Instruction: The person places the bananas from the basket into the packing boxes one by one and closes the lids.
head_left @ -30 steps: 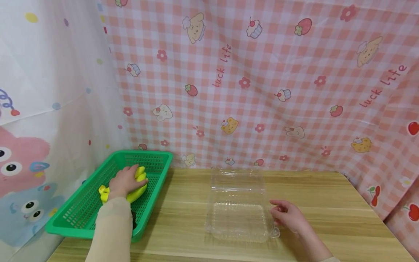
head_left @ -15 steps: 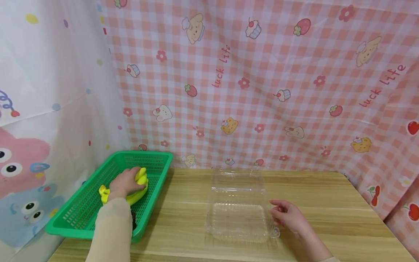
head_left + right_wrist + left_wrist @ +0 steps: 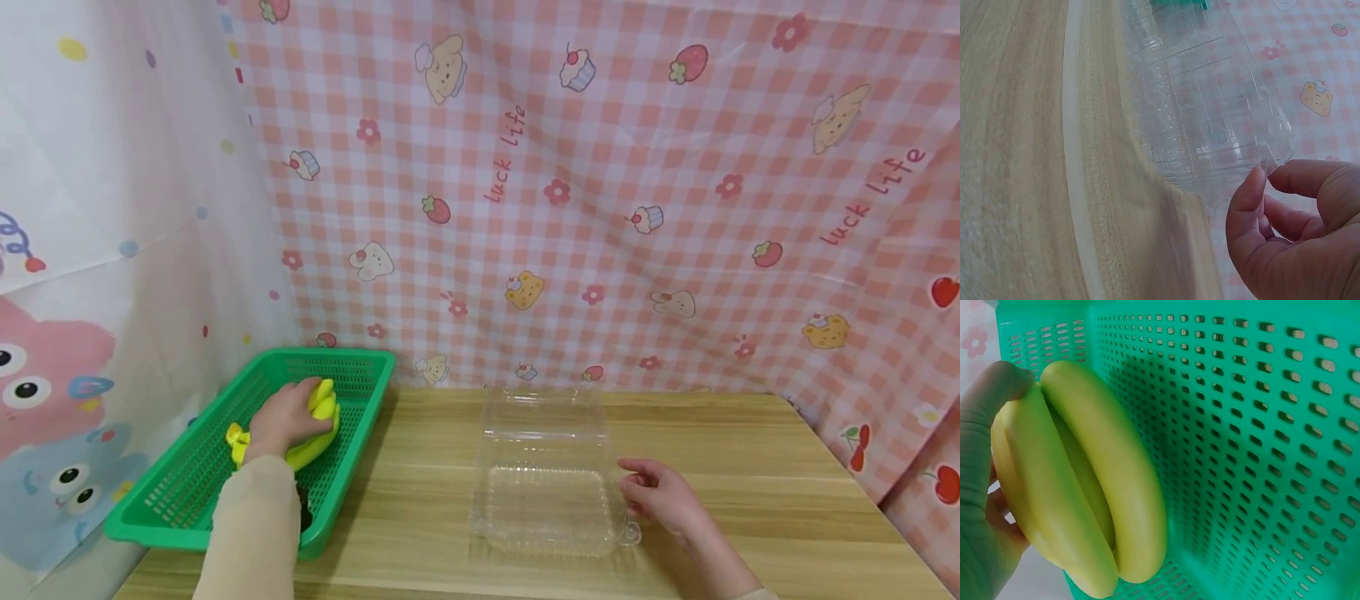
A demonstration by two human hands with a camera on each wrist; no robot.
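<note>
My left hand (image 3: 279, 423) reaches into a green slotted plastic basket (image 3: 157, 534) at the table's left side. It grips a bunch of yellow bananas (image 3: 324, 408); in the left wrist view the thumb lies over the top of the bunch (image 3: 1119, 462), and the basket's slotted wall stands beside it. At the middle of the table a clear plastic clamshell box (image 3: 547, 512) lies with its lid folded back. My right hand (image 3: 663, 500) is at the box's right edge. In the right wrist view, thumb and forefinger (image 3: 1300, 177) pinch the box's rim.
Under my left sleeve, something dark (image 3: 304, 508) shows in the basket, mostly hidden. The wood-grain table (image 3: 765, 475) stretches to the right. A pink checked curtain (image 3: 480, 250) hangs behind it, and a white printed one (image 3: 165, 208) at the left.
My left hand has closed more firmly round the bananas, and the bunch has shifted slightly in the basket. The right hand and the box have stayed put.
</note>
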